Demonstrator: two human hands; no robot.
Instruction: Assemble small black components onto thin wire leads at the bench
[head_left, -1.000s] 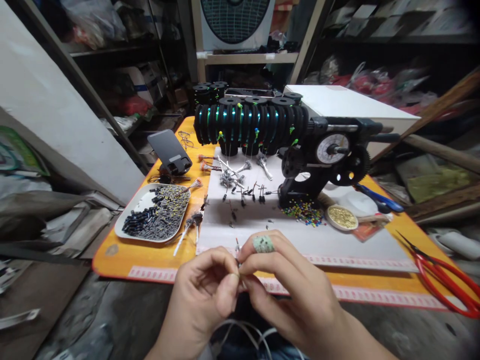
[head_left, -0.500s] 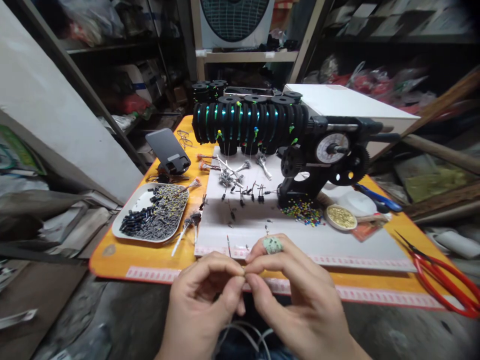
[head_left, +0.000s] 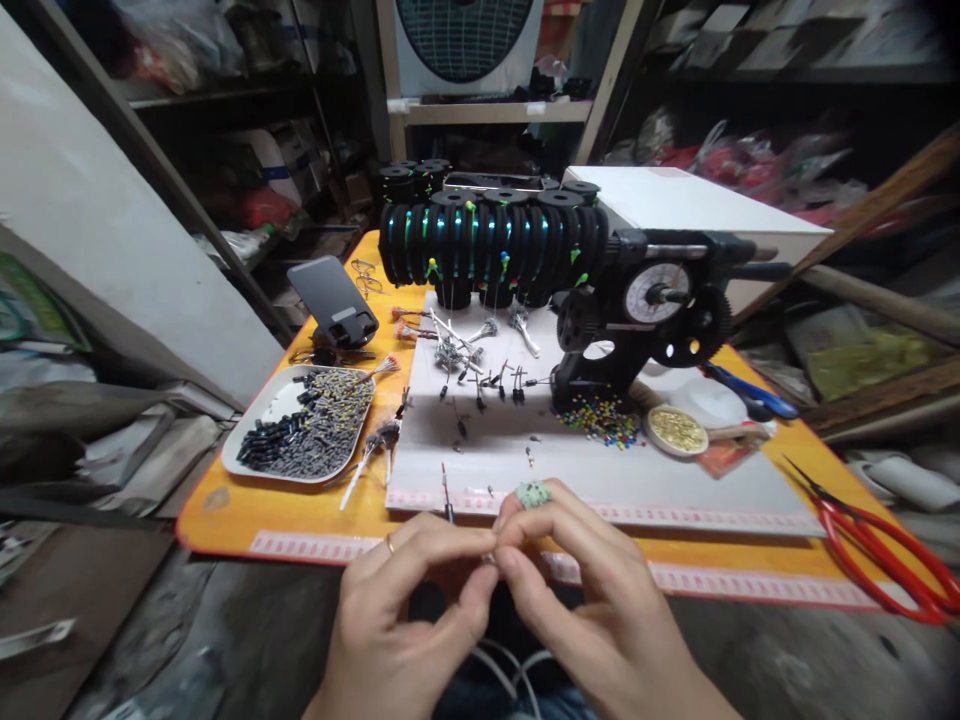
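Note:
Both hands meet in front of the table's near edge, fingertips nearly touching. My left hand (head_left: 416, 600), with a gold ring, pinches with thumb and forefinger; a tiny shiny piece shows at the tips, too small to name. My right hand (head_left: 585, 590), with green tape round one finger, is closed in a pinch against the same spot. Just beyond the fingers, a thin rod-like piece with a dark end (head_left: 448, 500) lies on the pale board (head_left: 600, 480). Several small black pieces on wire stems (head_left: 480, 395) lie farther back on the board.
A white tray (head_left: 247, 465) of small grey and black cylinders stands left, below a phone on a stand (head_left: 334, 300). A black spool winder (head_left: 495, 245) spans the back. Coloured beads (head_left: 600, 420), a dish of gold bits (head_left: 676, 430) and red-handled scissors (head_left: 862, 550) are right.
My left fingers have straightened somewhat, and the ring now shows. More of the rod-like piece with its dark end is visible beyond them. The view has shifted slightly.

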